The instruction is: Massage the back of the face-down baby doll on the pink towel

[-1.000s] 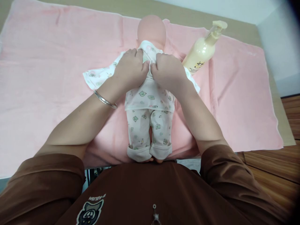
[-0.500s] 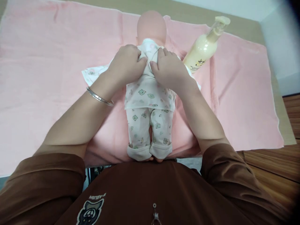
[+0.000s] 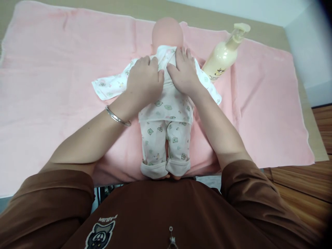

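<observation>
A baby doll [image 3: 167,33] lies on a pink towel with its bald head away from me and no face showing. It wears a white printed shirt [image 3: 166,110], wrinkled across the upper body, and matching trousers [image 3: 177,140] with turned-up cuffs. My left hand [image 3: 145,77] rests over the shirt's upper left part, its fingers bent over the shoulder and thumb apart; the fingertips are partly hidden. On the upper right part, my right hand [image 3: 183,71] lies flat with fingers stretched out towards the head and thumb spread.
A cream-coloured pump bottle [image 3: 223,57] is at the right of the doll, near its sleeve. The pink towel [image 3: 64,69] covers most of the table [image 3: 207,19]. Brown wooden boards [image 3: 301,180] show at the lower right.
Both hands have loosened from the shirt's upper middle. My left hand has shifted slightly down, and my right hand's fingers have straightened. More of the sleeves shows.
</observation>
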Available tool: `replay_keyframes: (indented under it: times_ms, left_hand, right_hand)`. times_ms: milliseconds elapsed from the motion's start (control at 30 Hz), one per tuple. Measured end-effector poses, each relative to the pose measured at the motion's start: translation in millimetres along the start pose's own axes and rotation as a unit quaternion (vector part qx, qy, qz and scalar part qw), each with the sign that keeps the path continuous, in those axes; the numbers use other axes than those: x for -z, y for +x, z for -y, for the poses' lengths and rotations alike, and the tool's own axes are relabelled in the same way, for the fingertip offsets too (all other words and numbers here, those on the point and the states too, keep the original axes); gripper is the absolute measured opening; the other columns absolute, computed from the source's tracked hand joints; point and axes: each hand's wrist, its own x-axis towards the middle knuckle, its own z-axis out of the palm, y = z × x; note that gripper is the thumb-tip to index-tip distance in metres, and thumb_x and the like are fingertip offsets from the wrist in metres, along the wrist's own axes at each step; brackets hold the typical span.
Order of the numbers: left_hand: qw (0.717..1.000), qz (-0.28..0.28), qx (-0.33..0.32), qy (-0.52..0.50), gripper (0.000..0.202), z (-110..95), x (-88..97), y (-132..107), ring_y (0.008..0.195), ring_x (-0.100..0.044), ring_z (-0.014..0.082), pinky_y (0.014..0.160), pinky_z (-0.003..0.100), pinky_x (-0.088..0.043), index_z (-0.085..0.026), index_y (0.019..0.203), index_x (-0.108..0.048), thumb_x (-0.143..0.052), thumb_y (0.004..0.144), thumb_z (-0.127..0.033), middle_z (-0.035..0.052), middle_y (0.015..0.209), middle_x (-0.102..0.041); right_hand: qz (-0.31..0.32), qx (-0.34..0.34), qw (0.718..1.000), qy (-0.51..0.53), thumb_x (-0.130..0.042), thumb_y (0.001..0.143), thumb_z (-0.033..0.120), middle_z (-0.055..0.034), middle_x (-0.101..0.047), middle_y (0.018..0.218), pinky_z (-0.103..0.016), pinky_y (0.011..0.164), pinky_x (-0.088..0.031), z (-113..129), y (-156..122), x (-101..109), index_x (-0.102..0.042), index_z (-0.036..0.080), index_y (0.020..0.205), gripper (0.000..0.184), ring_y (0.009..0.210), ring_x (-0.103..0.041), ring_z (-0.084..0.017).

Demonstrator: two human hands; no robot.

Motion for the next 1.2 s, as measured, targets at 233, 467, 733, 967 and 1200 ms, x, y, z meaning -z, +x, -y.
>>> replay_keyframes:
  times_ms: [233, 467, 733, 967, 1200]
  left_hand:
    - [0.998, -0.044, -0.033, 0.036, 0.02, -5.6, 0.4, -1.9, 0.106, -0.049, 0.0312, 0.095, 0.046, -0.04, -0.026, 0.09, -0.058, -0.038, 0.089, -0.023, 0.0123, 0.102, -0.054]
    - [0.999, -0.026, -0.029, -0.014, 0.019, 18.6, -8.8, 18.8, 0.093, -0.052, 0.0247, 0.085, 0.038, -0.043, -0.026, 0.087, -0.054, -0.036, 0.092, -0.025, 0.0071, 0.092, -0.056]
    - [0.999, 0.008, -0.005, -0.041, 0.05, 22.5, -13.6, 20.0, 0.116, -0.037, 0.0206, 0.105, 0.036, -0.027, -0.023, 0.133, -0.042, -0.029, 0.095, -0.052, 0.0026, 0.126, -0.05]
    - [0.998, 0.008, 0.048, -0.038, 0.051, 21.6, -17.9, 25.0, 0.116, -0.036, 0.0256, 0.103, 0.041, -0.024, -0.025, 0.129, -0.043, -0.032, 0.09, -0.055, 0.005, 0.123, -0.051]
    - [0.995, 0.036, 0.092, -0.029, 0.06, 14.5, -14.3, 24.6, 0.115, -0.029, 0.0281, 0.098, 0.044, -0.022, -0.028, 0.124, -0.044, -0.036, 0.081, -0.07, 0.0081, 0.109, -0.053]
  right_hand:
    - [-0.023, 0.027, 0.999, -0.016, -0.025, 0.099, 0.042, -0.0126, -0.025, 0.154, -0.049, 0.118, -0.021, 5.6, -16.3, 5.4, -0.026, 0.01, 0.147, 0.057, 0.144, -0.02, -0.027]
    - [-0.045, 0.04, 0.997, -0.048, -0.026, 0.096, 0.037, -0.0087, -0.042, 0.144, -0.053, 0.117, -0.023, 36.4, -49.6, 12.6, -0.04, 0.018, 0.14, 0.05, 0.14, -0.025, -0.03]
    - [-0.032, 0.036, 0.996, -0.076, -0.025, 0.099, 0.039, -0.0154, -0.062, 0.106, -0.041, 0.088, -0.045, 12.9, -18.8, 12.8, -0.055, 0.014, 0.108, 0.04, 0.099, -0.056, -0.029]
    - [-0.047, 0.005, 0.998, -0.051, -0.03, 0.099, 0.046, -0.0138, -0.057, 0.116, -0.039, 0.094, -0.043, 0.6, -6.6, -1.2, -0.047, 0.017, 0.114, 0.037, 0.108, -0.052, -0.028]
    - [-0.058, -0.025, 0.996, -0.063, -0.035, 0.096, 0.044, -0.0148, -0.055, 0.119, -0.046, 0.096, -0.04, 2.7, -4.7, -6.2, -0.045, 0.02, 0.114, 0.032, 0.111, -0.05, -0.032]
